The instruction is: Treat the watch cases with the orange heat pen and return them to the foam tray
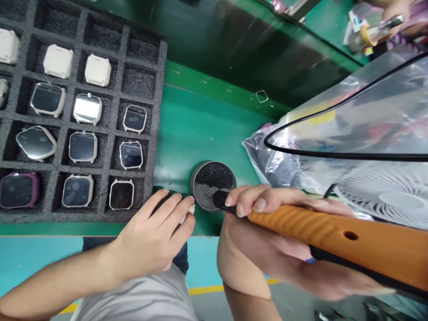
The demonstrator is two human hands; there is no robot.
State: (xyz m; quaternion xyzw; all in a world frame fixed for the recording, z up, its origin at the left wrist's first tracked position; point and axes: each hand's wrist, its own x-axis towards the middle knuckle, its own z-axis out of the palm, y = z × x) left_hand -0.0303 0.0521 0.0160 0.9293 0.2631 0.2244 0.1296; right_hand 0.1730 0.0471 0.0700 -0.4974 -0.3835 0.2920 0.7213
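My right hand (267, 209) is closed around an orange-handled power screwdriver (337, 238), its black tip over a small round tin (213, 183) of dark screws on the green bench. My left hand (157, 232) rests at the bench edge with fingers curled over a small white part (191, 209), mostly hidden beneath them. Just to the left lies a black foam tray (157, 111) whose cells hold several smartwatch bodies (131, 154), some face up, some showing white backs.
A small desk fan (388, 196) stands at the right, with a black cable (334, 154) and a clear plastic bag (351, 120) beside it. Another person's hand (397, 13) works at the top right. A raised green ledge (220, 89) runs behind the bench.
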